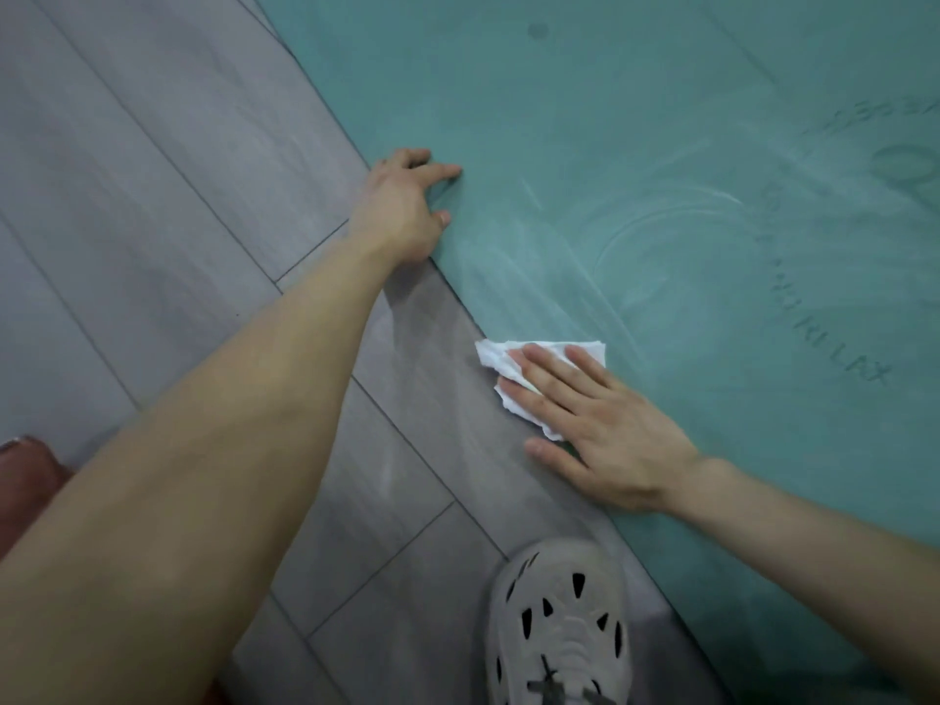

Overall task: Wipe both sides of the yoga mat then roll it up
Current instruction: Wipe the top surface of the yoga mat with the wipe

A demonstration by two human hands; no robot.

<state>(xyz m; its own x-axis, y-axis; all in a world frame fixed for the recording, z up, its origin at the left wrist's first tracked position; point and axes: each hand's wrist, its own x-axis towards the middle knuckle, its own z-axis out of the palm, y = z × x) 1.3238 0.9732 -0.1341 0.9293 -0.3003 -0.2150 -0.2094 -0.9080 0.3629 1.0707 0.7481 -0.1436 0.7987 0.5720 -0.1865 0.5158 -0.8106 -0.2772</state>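
My right hand (605, 435) lies flat, fingers straight, pressing a crumpled white paper towel (541, 354) onto the near edge of the teal yoga mat (661, 145). Farther up that edge, my left hand (402, 211) braces it with arched fingertips, holding nothing. The mat's broad surface stretches away to the right of both hands.

Teal yoga mat (610, 119): faint embossed lettering (793, 302) runs in an arc toward the right of the view. One word reads, in capitals, at the arc's lower end: "RELAX", second letter weak. Rest of the arc too blurred to make out. Cursive line (875, 114) at upper right also unreadable.
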